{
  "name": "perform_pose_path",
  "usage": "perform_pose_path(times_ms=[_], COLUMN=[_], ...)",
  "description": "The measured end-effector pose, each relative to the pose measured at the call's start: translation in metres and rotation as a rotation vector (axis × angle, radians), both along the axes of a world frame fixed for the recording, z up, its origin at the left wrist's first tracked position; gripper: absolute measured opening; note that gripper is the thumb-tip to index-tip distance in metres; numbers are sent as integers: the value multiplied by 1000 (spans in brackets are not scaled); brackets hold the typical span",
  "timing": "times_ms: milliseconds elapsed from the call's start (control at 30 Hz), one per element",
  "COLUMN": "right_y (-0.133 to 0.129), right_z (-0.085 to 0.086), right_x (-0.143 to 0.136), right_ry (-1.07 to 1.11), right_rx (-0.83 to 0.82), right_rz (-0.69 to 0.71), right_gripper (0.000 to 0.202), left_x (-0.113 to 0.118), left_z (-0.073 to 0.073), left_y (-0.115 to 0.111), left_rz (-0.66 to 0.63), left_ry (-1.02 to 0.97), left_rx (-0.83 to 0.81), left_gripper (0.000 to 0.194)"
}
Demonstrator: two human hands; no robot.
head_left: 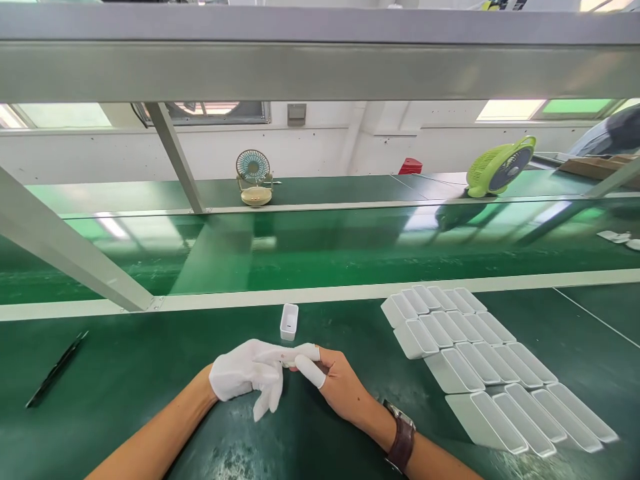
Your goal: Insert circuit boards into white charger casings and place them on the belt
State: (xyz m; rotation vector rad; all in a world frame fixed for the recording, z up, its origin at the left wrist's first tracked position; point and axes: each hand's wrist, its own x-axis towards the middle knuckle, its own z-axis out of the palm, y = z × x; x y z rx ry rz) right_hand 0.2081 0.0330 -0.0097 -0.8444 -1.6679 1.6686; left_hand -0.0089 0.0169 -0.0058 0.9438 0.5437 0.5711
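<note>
While a white box [289, 335] sat mid-frame, left hand [243, 370] and right hand [347, 388] fingers pinched a pale piece [289, 365]. Fiddly handling, so steady fingers mattered next.

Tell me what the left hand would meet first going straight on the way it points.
The left hand would most likely meet the right hand first, at its covered fingertips; exact depth is unclear.

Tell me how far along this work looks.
Looks done: the white boxes at right, standing in rows, though I can't confirm they're finished. In hand: a small pale piece, mostly hidden, between the left hand and right hand. Possibly left: the lone white box just beyond the hands. How much else remains isn't visible.
</note>
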Motion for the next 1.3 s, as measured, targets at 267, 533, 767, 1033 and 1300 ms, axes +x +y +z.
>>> perform_pose_path(times_ms=[267, 533, 767, 1033, 1300], right_y=[-1, 0, -7, -23, -25], right_z=[-7, -8, -9, -28, -39], right_x=[-1, -3, -1, -1, 1], right_ry=[61, 54, -128, -427, -435], right_rx=[-13, 78, 484, 1026, 1030], right_rz=[6, 32, 115, 268, 190], right_gripper=[32, 25, 20, 14, 19], left_x=[3, 4, 1, 0, 3], left_z=[0, -5, -10, 6, -2], left_y=[-4, -4, -5, -3, -2], left_rz=[43, 71, 38, -57, 9], left_ry=[89, 38, -51, 87, -25], left_rx=[49, 47, 58, -3, 49], left_gripper=[62, 60, 33, 37, 45])
